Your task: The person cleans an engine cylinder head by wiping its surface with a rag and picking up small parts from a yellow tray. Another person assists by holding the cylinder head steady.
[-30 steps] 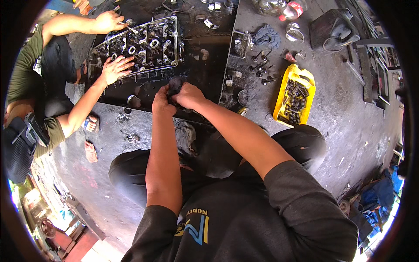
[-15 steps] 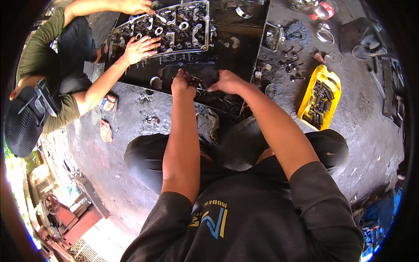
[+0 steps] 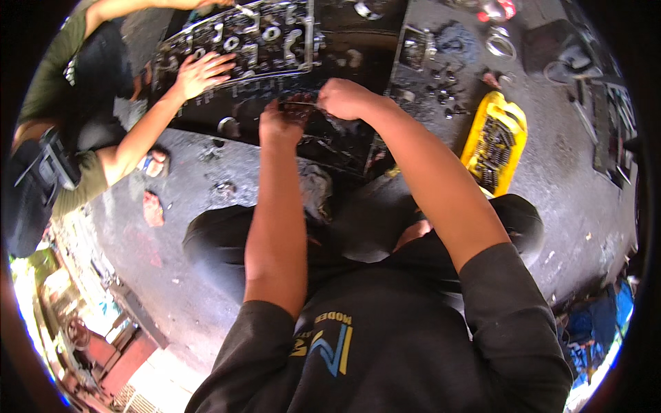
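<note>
My left hand [image 3: 281, 125] is over the dark oily tray [image 3: 330, 148], its fingers curled and blackened with grease. What lies in its palm is too dark and blurred to make out. Just to its right, my right hand [image 3: 345, 100] is closed, pinching one end of a thin metal rod [image 3: 300, 104]. The rod runs level across toward the left hand's fingers. Beyond the hands, at the far left, an engine cylinder head [image 3: 241, 45] rests on the tray, with a co-worker's hand [image 3: 201, 76] spread flat on its near edge.
On the right, a cut yellow jug [image 3: 516, 127] holds many springs. Several engine valves [image 3: 444, 89], a dark rag [image 3: 456, 40] and metal rings [image 3: 500, 45] lie behind it on the floor. A grey rag [image 3: 315, 189] is near my knees. A red cloth [image 3: 153, 208] lies left.
My right hand has lifted and moved slightly left and away from me, with the thin rod now showing between both hands. The whole view has shifted; the co-worker's far hand has mostly left the picture.
</note>
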A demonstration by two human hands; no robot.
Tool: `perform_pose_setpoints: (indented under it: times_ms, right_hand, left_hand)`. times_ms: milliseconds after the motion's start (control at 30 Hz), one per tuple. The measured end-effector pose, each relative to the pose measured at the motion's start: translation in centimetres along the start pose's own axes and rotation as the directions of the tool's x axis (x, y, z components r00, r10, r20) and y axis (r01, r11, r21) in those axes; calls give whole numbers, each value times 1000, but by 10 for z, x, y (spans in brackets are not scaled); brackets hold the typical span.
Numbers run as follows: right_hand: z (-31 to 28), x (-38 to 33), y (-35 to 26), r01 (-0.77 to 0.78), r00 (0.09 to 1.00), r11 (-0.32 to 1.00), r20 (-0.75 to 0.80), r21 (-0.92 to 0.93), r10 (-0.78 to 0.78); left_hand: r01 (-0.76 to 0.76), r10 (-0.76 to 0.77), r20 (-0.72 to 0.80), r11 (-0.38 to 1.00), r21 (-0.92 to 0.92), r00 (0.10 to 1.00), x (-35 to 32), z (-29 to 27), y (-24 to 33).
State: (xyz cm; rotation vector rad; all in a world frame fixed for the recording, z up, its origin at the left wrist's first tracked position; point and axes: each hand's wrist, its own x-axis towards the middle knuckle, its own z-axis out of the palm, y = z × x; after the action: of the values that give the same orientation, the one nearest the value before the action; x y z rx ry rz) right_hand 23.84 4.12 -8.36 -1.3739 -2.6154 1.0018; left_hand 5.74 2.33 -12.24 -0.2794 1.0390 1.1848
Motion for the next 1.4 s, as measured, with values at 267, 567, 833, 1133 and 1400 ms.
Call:
perform_pose_setpoints:
  times_ms: [267, 567, 833, 1133, 1400]
  right_hand:
    - [-185, -77, 129, -344, 927, 811, -35, -472, 373]
    - [-152, -191, 202, -772, 573, 520, -47, -365, 818]
    - [-90, -183, 239, -687, 659, 608, 10, -398, 752]
    - [-140, -122, 79, -472, 868, 788, -54, -396, 493]
    - [51, -18, 3, -138, 986, 937, 43, -322, 160]
  left_hand:
    - [-150, 327, 382, -558, 816, 864, -17, -48, -61]
    - [-143, 194, 585, -865, 480, 788, -17, -54, -71]
    - [-230, 299, 730, -818, 528, 614, -29, -36, -64]
    - [-391, 511, 535, -368, 843, 673, -9, -47, -52]
    - [-269, 335, 54, 638, 721, 941, 6, -68, -35]
